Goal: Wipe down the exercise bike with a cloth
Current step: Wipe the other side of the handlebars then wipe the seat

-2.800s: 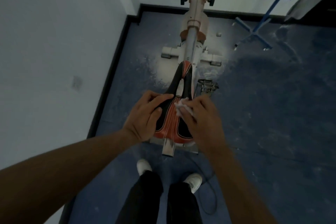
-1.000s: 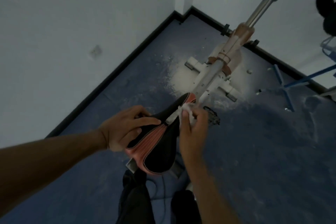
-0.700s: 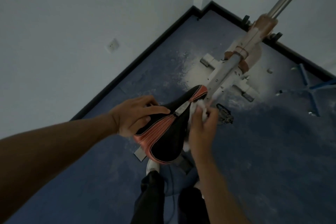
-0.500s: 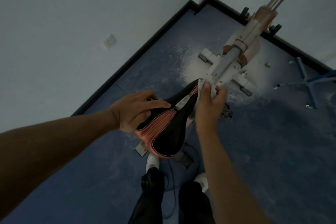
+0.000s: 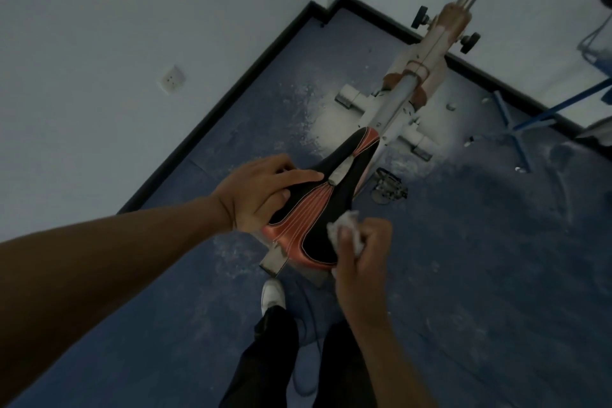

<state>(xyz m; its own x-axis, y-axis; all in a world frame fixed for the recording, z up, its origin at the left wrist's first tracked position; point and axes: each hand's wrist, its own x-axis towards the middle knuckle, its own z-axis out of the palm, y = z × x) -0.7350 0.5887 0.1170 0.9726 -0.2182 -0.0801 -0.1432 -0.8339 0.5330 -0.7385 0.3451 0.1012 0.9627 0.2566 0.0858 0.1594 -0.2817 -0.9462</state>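
My left hand [image 5: 261,194] lies flat on the left side of the exercise bike's saddle [image 5: 326,205], fingers spread over the black and orange cover. My right hand [image 5: 362,252] is closed around a crumpled white cloth [image 5: 344,232], which touches the saddle's rear right edge. The bike frame [image 5: 410,86] extends ahead over the dusty blue floor [image 5: 480,258], near the room corner.

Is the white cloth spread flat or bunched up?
Bunched up. The cloth is a crumpled wad gripped in the right hand, at the right rear edge of the saddle.
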